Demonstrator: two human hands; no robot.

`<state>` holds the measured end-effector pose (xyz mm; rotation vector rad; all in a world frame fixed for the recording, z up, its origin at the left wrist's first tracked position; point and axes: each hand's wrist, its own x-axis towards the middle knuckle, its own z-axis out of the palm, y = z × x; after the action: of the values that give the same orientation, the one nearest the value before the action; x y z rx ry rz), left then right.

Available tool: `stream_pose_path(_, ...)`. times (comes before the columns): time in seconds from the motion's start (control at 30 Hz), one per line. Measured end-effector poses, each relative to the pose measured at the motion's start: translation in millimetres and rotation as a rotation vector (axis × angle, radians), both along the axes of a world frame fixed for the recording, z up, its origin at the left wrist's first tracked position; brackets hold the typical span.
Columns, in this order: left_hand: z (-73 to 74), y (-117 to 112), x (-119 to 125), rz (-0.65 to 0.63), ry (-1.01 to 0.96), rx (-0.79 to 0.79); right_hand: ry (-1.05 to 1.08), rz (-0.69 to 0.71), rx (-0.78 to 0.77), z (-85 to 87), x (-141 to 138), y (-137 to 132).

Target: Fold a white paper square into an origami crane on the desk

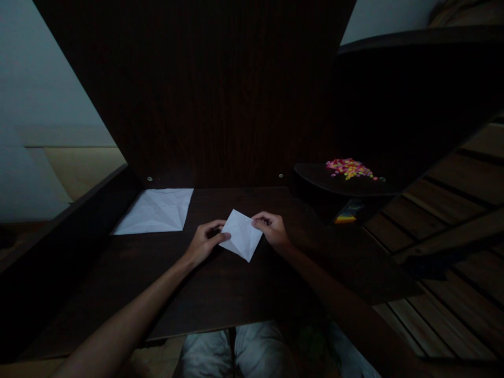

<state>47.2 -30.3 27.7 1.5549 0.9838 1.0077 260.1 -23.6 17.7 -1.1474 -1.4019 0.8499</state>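
Between my two hands is a small folded square of white paper (241, 235), turned so that one corner points toward me. Crease lines run across its face. My left hand (207, 239) pinches its left edge, thumb on top and fingers partly hidden behind. At the upper right edge, my right hand (272, 227) grips the paper between thumb and fingers. Farther left on the dark desk lies a larger creased sheet of white paper (157, 211), touched by neither hand.
A pile of small colourful pieces (352, 169) sits on a low curved shelf (315, 176) to the right. Beneath it is a yellow-and-dark item (346, 218). A dark panel (220, 94) rises behind the desk (189, 299), and a raised side board (66, 226) borders the left.
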Motion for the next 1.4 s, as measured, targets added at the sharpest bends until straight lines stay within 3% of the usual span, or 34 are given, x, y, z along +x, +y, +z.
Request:
stream_pose_path(0.17,-5.1,3.8,3.2,0.049,-0.084,-0.019,-0.005,-0.097,0.053,-1.3,2.4,3.3)
stream_pose_path(0.43,-10.2,7.2,4.6,0.04,-0.175,-0.033,0.063,-0.002,-0.066,-7.7,7.4,9.6)
stream_pose_path(0.53,-13.4,10.6,1.2,0.091,-0.082,0.047,0.02,0.041,-0.064,-12.8,7.3,11.4)
stream_pose_path(0.63,-15.8,14.2,-3.9,0.095,0.15,0.215,-0.132,0.045,-0.035,-17.1,7.6,11.3)
stream_pose_path(0.73,-16.9,16.3,-7.7,0.046,0.374,0.367,-0.385,0.05,0.056,-18.8,10.4,10.5)
stream_pose_path(0.93,-17.9,16.3,-10.5,-0.115,0.64,0.591,-0.694,0.228,0.254,-18.8,18.8,11.1)
stream_pose_path(1.17,-13.8,20.1,-22.2,-0.269,0.664,0.644,-0.648,0.366,0.237,-12.0,23.2,6.8)
stream_pose_path(1.4,-9.4,21.8,-27.0,-0.255,0.606,0.584,-0.71,0.437,0.168,-3.9,28.0,3.4)
